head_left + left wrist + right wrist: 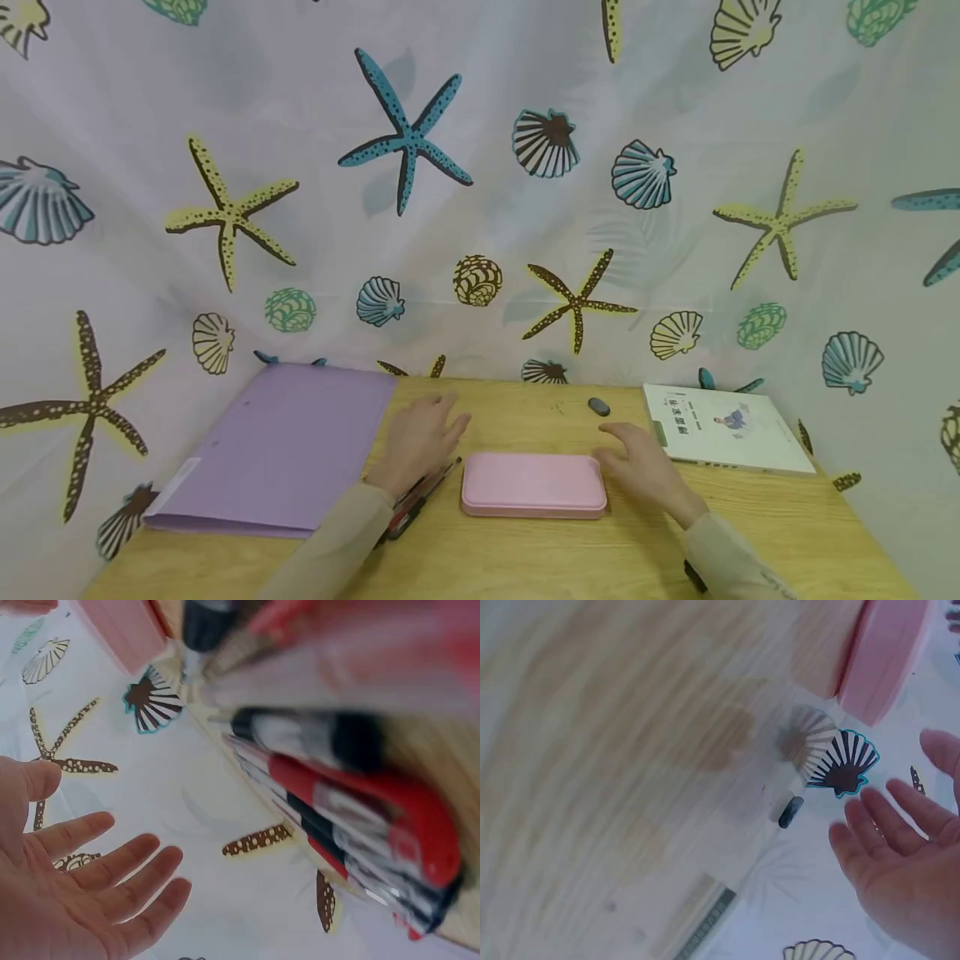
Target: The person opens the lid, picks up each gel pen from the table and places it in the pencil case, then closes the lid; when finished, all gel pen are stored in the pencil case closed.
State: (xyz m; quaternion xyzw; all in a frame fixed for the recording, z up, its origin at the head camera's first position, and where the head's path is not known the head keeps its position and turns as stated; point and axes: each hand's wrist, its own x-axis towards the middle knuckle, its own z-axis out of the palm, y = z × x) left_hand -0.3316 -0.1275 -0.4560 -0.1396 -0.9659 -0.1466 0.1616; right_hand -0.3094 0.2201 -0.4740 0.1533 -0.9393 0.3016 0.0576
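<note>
Left hand (pixel 420 437) and right hand (pixel 643 468), fingers loosely spread, both empty, flank the pink case (pixel 534 485) on the counter (pixel 540 558)! It looks light, stiff, smooth (slippery, perhaps); its left and right ends promise the surest hold.

Your left hand (pixel 415 442) and right hand (pixel 647 468) are well apart, fingers (pixel 129 859) relaxed and slightly spread; your forearms (pixel 330 537) angle inward, sleeves (pixel 731 550) ending near the wrists (pixel 688 507).
</note>
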